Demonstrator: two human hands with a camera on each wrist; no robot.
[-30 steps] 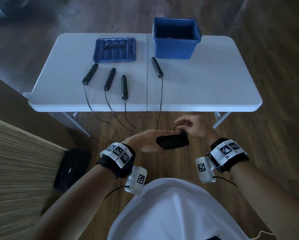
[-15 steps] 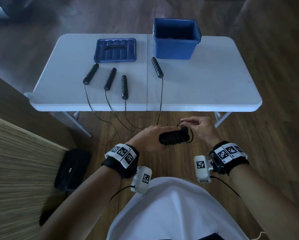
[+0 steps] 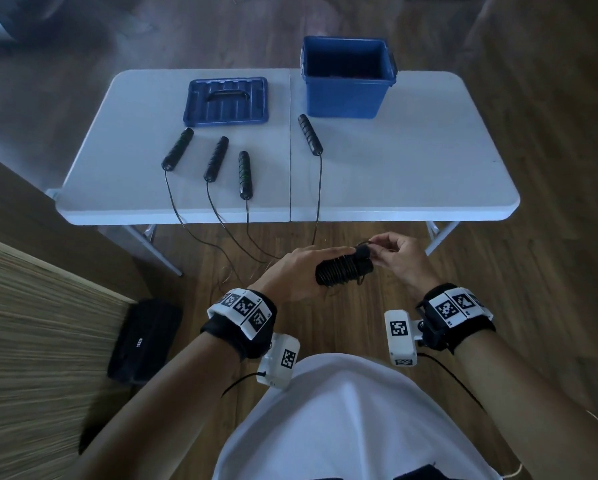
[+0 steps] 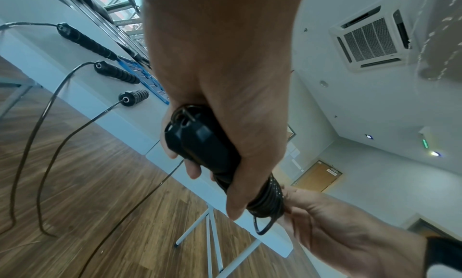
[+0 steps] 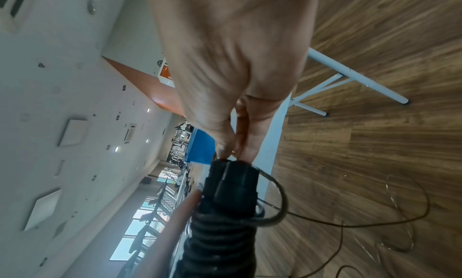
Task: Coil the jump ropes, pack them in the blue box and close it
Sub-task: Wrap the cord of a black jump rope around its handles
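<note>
left hand (image 3: 299,271) gripping coiled jump rope (image 3: 342,270), right hand (image 3: 399,259) pinching cord end

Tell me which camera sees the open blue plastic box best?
The head view shows the open blue plastic box best: whole, standing at the white table's far edge, beside its flat blue lid. The right wrist view catches only a blue sliver behind the hand. The left wrist view does not show it.

We see a coiled jump rope (image 3: 342,271), black cord wound tightly round its paired handles, one loose loop at the pinched end. Beyond the grip, four black handles (image 3: 245,174) lie flat, cords trailing down. Farther off sit the open blue box (image 3: 347,77) and its lid (image 3: 226,101).
</note>
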